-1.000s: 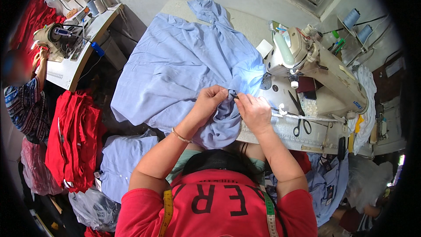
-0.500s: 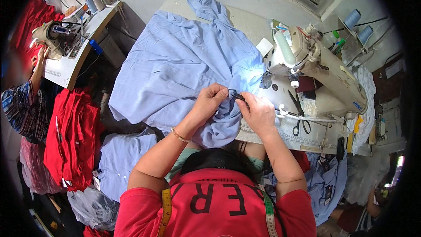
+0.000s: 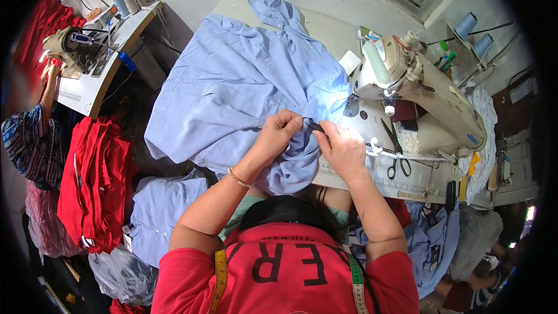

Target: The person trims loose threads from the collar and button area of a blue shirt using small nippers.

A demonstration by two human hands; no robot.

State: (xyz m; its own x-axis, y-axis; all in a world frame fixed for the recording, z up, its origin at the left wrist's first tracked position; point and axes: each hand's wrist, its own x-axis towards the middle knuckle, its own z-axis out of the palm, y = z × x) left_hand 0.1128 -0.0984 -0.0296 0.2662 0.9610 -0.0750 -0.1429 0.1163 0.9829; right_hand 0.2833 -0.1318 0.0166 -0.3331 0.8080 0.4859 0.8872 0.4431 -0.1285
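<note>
Far left, a co-worker's arm (image 3: 49,84) now rests at the neighbouring sewing machine (image 3: 72,52) w/ less of the body in view than a sec ago; below it, a stack of red garments (image 3: 93,183) and folded blue pieces (image 3: 160,215) sit unchanged. Centre: the light blue garment (image 3: 232,93) lies spread over the surface (image 3: 331,29), bulk of it to the left & away from the person, one bunched end hanging off the near edge. Left hand (image 3: 279,136) is clenched on a fold of that cloth, pinching it at the fingertips, same spot as before, only rolled a touch tighter. Right hand (image 3: 344,150) has shifted slightly toward the left one; it grips the fabric edge plus a small dark item, prob. a snip or clip — can't tell which. So both hands meet over the gathered edge, touching it, just left of the needle area of the cream sewing machine (image 3: 418,81). Judging by that, work is fine trimming/aligning at the seam, not stitching yet. Right of the hands, black scissors (image 3: 398,160) lie untouched on the machine bed.
</note>
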